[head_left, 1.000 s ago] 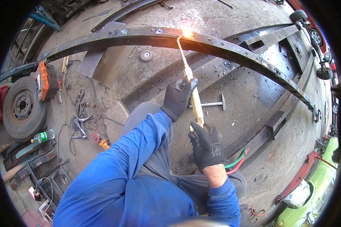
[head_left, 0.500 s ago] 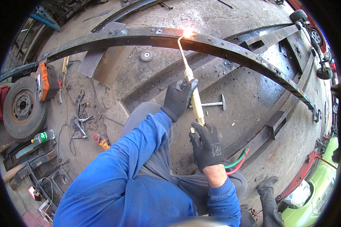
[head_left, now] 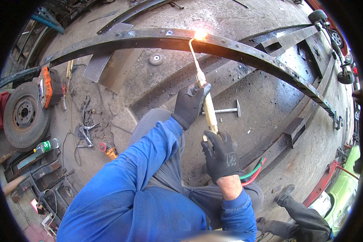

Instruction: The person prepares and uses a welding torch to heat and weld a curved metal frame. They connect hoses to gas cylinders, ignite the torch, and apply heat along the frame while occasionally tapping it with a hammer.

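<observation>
A brass gas torch (head_left: 209,108) is held in both my gloved hands, its thin bent nozzle pointing away from me. My left hand (head_left: 190,103), in a black glove, wraps round the upper body of the torch. At the rear end, by the valve knob, my right hand (head_left: 221,155) is closed on the handle. The tip meets a long steel beam (head_left: 149,39), where a bright orange glow (head_left: 200,35) hides the exact contact spot. Green and red hoses (head_left: 254,173) come out beside my right wrist.
A hammer (head_left: 229,110) lies beyond my hands. To the left are a tyre (head_left: 26,115), an orange-and-black toolbox (head_left: 49,86), an angle grinder (head_left: 108,151) and a plastic bottle (head_left: 47,145). Another person's leg (head_left: 304,213) is at lower right, near a green car (head_left: 345,193).
The other person's legs at lower right have shifted, and more of them shows now. The glow at the torch tip looks slightly larger. My hands hold almost the same place.
</observation>
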`<state>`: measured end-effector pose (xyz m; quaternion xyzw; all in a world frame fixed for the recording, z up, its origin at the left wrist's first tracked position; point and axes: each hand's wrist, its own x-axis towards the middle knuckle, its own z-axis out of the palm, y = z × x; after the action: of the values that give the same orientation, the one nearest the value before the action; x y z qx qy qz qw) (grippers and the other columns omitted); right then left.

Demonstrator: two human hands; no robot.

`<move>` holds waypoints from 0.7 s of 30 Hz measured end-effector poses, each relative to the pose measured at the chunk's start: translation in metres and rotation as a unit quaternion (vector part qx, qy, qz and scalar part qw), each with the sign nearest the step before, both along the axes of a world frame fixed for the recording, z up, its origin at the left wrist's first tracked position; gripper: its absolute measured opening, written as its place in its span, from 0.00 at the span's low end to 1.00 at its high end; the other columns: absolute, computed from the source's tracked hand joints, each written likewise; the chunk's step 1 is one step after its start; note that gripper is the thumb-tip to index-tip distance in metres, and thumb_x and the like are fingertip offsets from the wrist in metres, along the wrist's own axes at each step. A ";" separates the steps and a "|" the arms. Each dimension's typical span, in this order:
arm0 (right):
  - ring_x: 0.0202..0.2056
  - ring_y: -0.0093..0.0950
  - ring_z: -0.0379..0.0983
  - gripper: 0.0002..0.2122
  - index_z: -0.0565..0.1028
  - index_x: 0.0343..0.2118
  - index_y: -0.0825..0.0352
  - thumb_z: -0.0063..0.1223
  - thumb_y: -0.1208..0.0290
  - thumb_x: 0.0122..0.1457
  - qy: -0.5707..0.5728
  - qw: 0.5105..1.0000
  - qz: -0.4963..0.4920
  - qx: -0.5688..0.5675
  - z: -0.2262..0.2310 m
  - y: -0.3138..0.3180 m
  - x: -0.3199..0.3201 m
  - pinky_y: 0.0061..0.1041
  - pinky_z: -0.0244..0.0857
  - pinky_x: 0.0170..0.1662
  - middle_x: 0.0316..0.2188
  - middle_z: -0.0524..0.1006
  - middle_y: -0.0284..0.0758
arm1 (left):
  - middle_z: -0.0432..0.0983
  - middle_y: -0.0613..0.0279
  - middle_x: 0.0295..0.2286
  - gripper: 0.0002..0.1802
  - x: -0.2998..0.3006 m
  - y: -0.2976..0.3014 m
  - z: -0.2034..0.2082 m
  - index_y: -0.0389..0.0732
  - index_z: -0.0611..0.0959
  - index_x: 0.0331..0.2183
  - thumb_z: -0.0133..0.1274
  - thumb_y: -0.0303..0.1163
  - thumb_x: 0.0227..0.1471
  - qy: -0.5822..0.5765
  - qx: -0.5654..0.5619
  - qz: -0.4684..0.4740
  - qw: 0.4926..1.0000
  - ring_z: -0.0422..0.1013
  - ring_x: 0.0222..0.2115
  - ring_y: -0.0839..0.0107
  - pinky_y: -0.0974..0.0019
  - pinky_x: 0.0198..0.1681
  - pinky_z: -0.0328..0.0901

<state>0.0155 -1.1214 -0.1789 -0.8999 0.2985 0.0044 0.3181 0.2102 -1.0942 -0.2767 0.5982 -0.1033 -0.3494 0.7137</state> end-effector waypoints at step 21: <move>0.46 0.48 0.82 0.19 0.77 0.57 0.53 0.63 0.65 0.63 -0.011 0.999 0.025 -0.031 -0.005 -0.003 -0.001 0.44 0.76 0.48 0.56 0.74 0.48 | 0.74 0.72 0.25 0.18 0.001 0.002 0.005 0.41 0.83 0.35 0.58 0.47 0.67 -0.017 0.024 -0.014 0.999 0.67 0.24 0.86 0.74 0.27 0.64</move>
<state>0.0143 -1.1244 -0.1838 -0.9162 0.2726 -0.0072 0.2936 0.2117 -1.0926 -0.2720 0.6194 -0.1155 -0.3516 0.6924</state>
